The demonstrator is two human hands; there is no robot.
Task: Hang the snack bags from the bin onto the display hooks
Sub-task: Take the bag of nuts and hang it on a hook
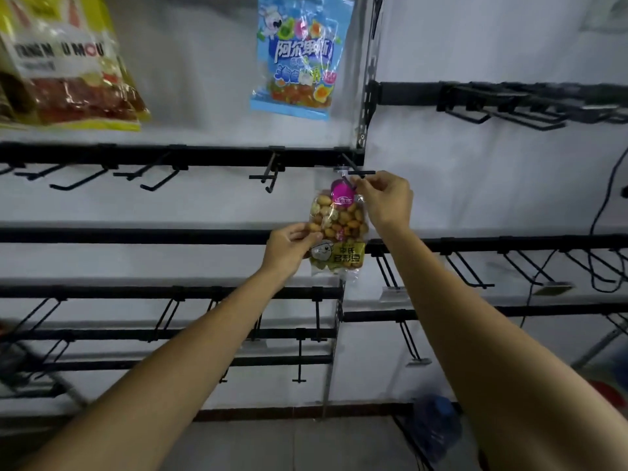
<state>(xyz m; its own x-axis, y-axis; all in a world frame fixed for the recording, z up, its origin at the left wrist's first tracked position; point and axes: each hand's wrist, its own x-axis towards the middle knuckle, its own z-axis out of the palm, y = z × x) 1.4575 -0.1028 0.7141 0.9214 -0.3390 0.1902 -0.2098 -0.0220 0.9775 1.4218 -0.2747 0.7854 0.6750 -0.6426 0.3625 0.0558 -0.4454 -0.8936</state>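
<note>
A clear snack bag of coloured beans (339, 222) with a pink top label and a yellow lower label hangs upright in front of the rack. My right hand (384, 198) pinches its top edge right at the tip of a black display hook (358, 172). My left hand (289, 249) grips the bag's left side near the middle. Whether the bag's hole is over the hook tip I cannot tell. The bin is out of view.
A blue gummy bag (299, 56) hangs above, and a yellow-edged bag of red snacks (68, 69) hangs at the upper left. Rows of bare black hooks (272, 171) run along the rails left, right and below. Black cables (605, 215) dangle at the right.
</note>
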